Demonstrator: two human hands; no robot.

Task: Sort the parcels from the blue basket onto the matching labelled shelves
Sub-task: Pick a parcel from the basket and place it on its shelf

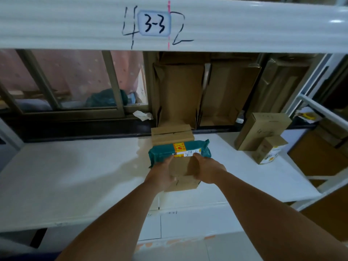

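Both my hands grip a small brown cardboard parcel (182,170) over the white shelf (75,176). My left hand (163,173) holds its left side and my right hand (208,169) holds its right side. Just behind it lies a teal plastic parcel (178,150) with a yellow and red label. It rests against another brown box (172,133) further back. The shelf beam above carries a label reading 3-3 (154,23), with a handwritten 4 and 2 beside it. The blue basket is out of view.
Two brown boxes (261,129) (270,149) stand at the right end of the shelf. Open cartons (203,91) lean against the back wall. A crumpled white paper (143,115) lies on the dark window sill. A white rack frame (320,110) borders the right side.
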